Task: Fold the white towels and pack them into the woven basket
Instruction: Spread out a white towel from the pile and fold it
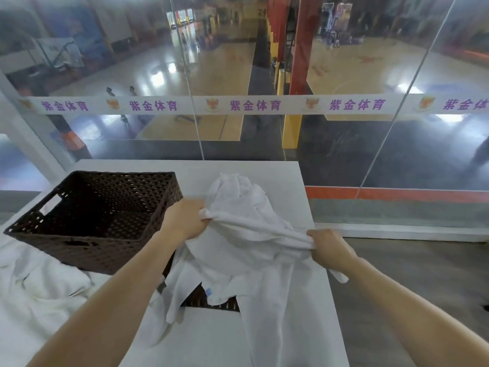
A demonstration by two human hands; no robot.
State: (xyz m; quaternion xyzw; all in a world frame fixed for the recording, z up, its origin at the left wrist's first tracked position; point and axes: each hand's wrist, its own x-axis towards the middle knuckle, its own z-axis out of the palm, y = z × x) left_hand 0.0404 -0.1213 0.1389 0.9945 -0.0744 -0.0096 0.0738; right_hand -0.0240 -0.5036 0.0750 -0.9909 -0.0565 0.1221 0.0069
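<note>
hands: left hand (185,221) and right hand (329,247) grip white towel (251,234) (crumpled) | woven basket (98,215) beside

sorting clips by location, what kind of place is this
Probably a sports centre's upper viewing area: a tall glass wall with a white lettered strip overlooks glossy wooden basketball courts and a hoop stand below. The white table stands by that glass.
</note>
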